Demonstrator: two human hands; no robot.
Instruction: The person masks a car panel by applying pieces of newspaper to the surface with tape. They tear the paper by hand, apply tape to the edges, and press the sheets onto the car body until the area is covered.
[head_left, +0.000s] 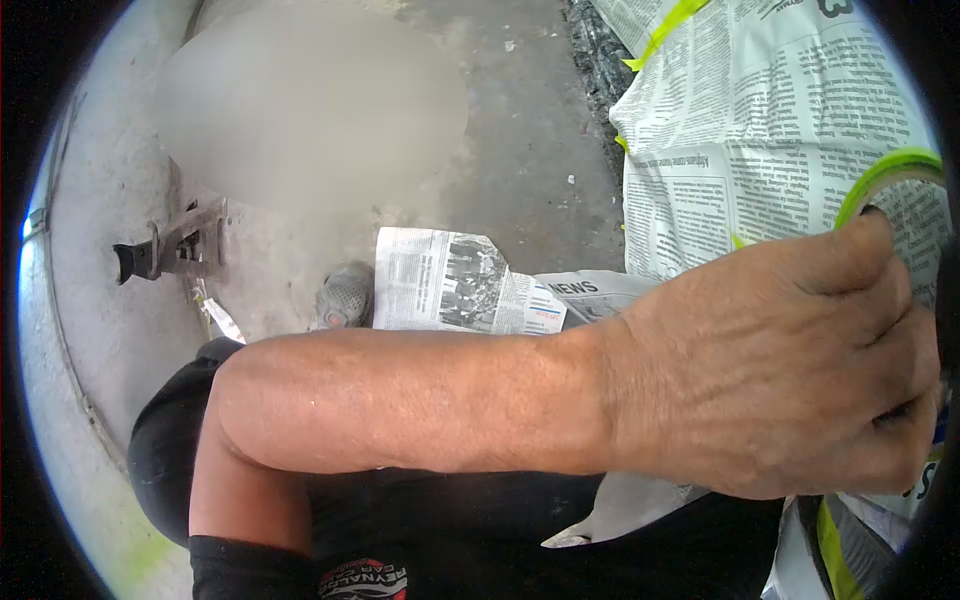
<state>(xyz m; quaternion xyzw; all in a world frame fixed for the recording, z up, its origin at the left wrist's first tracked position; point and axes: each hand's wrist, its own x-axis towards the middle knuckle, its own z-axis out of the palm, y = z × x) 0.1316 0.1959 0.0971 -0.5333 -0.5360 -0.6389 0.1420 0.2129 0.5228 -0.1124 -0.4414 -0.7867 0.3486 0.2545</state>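
Observation:
My left hand [775, 365] reaches across the view to the right, back of the hand up, fingers curled. At its upper edge a roll of green masking tape [862, 185] is in its grip, a fingertip against the inside of the ring. The other fingertips are hidden at the dark frame edge. Below and beyond the hand lies a surface covered with newspaper sheets [760, 110], fixed with strips of green tape [668, 32]. More newspaper [430, 280] extends to the left behind my forearm. My right hand is out of view.
A metal stand [180, 245] is on the concrete floor [520, 130] at left. A grey shoe [345, 295] shows beside the newspaper. My bent knee [165, 440] in black is at lower left. A large blurred patch covers part of the upper left.

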